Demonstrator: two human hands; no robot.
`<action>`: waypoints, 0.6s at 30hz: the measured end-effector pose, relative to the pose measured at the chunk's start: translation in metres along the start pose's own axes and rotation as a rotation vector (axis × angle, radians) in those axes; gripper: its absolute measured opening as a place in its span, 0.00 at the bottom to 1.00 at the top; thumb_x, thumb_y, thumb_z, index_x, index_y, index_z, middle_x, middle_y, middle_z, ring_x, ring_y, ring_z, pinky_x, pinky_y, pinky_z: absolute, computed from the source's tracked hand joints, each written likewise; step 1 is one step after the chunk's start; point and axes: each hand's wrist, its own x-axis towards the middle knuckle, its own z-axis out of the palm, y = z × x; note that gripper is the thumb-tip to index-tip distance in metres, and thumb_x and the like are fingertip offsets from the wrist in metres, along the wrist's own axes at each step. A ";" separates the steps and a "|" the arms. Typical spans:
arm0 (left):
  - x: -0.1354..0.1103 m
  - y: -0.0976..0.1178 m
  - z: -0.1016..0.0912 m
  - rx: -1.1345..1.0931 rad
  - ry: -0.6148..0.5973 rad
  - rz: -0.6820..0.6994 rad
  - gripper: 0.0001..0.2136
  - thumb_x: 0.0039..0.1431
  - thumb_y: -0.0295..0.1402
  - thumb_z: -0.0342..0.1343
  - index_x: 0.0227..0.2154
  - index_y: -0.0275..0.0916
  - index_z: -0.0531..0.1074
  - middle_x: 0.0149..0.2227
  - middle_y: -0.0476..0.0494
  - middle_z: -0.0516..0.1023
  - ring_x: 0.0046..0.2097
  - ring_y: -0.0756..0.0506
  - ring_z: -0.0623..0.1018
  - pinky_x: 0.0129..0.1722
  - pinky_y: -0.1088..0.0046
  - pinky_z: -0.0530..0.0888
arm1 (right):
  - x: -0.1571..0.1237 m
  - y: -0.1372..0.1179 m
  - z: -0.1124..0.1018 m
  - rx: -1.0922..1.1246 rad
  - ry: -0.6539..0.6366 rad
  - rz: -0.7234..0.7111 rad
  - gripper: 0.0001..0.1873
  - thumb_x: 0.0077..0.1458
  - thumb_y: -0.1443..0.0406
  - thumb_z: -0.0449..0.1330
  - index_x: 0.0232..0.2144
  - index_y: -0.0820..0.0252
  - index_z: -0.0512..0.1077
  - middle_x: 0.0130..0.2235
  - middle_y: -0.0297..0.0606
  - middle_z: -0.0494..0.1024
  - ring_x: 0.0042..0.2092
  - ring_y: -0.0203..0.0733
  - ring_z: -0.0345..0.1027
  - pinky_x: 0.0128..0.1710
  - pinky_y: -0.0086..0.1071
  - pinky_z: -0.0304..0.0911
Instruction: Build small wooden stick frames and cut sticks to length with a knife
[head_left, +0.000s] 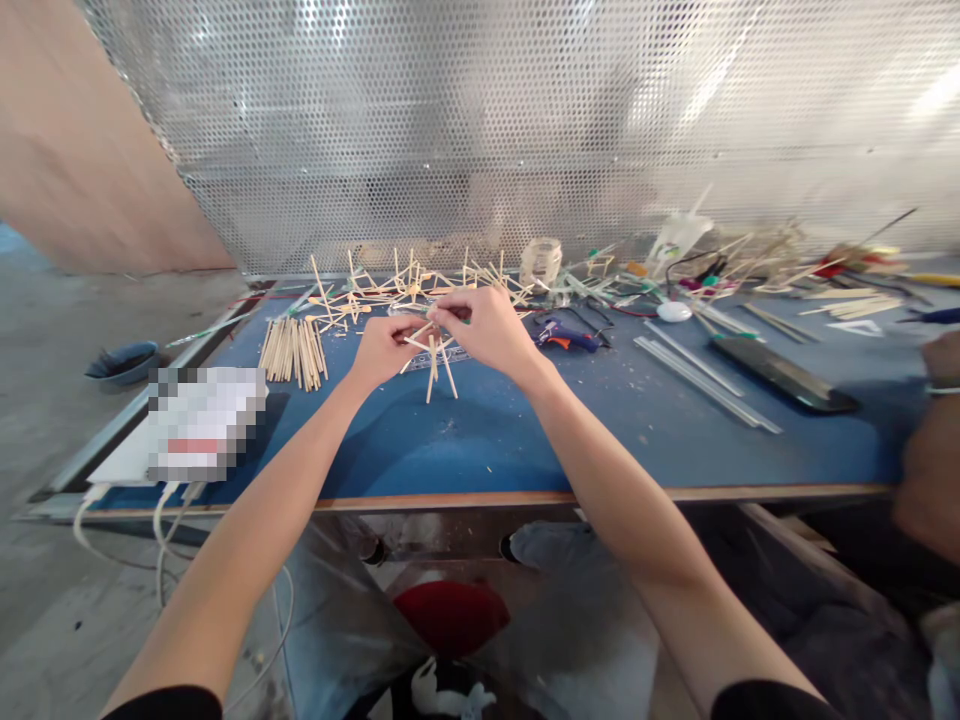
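Note:
Over the blue mat, my left hand [384,348] pinches one side of a small frame of thin wooden sticks [433,366]. From the right, my right hand [480,322] has its thumb and fingers closed at the top of the same stick frame, close to its joint. Several stick legs point downward below my fingers. My fingers hide the joint itself. Behind the hands, a clear ruler-like strip [431,359] lies on the mat. To the left is a bundle of loose wooden sticks [294,353].
More stick frames [409,285] stand at the back by a glass jar [541,262]. A blue glue gun [566,335] lies right of my hands, with clear glue sticks [705,383] and a black tray [780,373] beyond. A white box with cables [120,455] sits front left. Another person's arm [934,450] rests far right.

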 end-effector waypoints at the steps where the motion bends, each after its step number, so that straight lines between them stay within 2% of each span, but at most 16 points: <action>1: 0.000 0.001 0.000 0.018 0.005 0.009 0.11 0.58 0.41 0.64 0.35 0.39 0.84 0.26 0.49 0.79 0.26 0.52 0.69 0.28 0.76 0.65 | 0.000 0.000 0.000 0.004 0.002 0.006 0.11 0.60 0.65 0.59 0.35 0.58 0.83 0.36 0.39 0.84 0.37 0.40 0.74 0.43 0.37 0.67; 5: 0.001 0.003 -0.002 0.056 0.001 0.029 0.13 0.59 0.43 0.64 0.34 0.38 0.85 0.22 0.50 0.75 0.24 0.53 0.65 0.27 0.75 0.62 | -0.001 0.000 0.001 0.026 0.021 0.013 0.10 0.60 0.64 0.60 0.34 0.59 0.83 0.35 0.38 0.84 0.36 0.40 0.74 0.42 0.37 0.67; 11: 0.001 -0.001 -0.001 0.054 -0.007 0.016 0.13 0.59 0.44 0.63 0.36 0.39 0.85 0.24 0.50 0.77 0.25 0.52 0.67 0.29 0.75 0.65 | -0.003 0.001 0.003 0.097 0.024 0.022 0.11 0.60 0.62 0.60 0.35 0.59 0.82 0.35 0.38 0.84 0.36 0.39 0.74 0.42 0.36 0.68; 15: 0.001 0.000 -0.001 0.033 -0.007 0.007 0.13 0.58 0.44 0.64 0.37 0.40 0.85 0.26 0.49 0.79 0.26 0.52 0.67 0.28 0.75 0.64 | -0.003 0.006 0.001 0.155 0.055 0.006 0.19 0.65 0.53 0.57 0.36 0.61 0.80 0.34 0.39 0.82 0.34 0.38 0.72 0.37 0.34 0.66; 18: 0.000 0.004 -0.003 0.064 -0.014 0.010 0.13 0.59 0.45 0.63 0.36 0.41 0.85 0.26 0.49 0.78 0.25 0.52 0.66 0.27 0.75 0.61 | -0.003 0.021 -0.002 0.147 0.136 0.051 0.28 0.68 0.46 0.49 0.40 0.61 0.78 0.33 0.40 0.81 0.30 0.36 0.69 0.33 0.34 0.63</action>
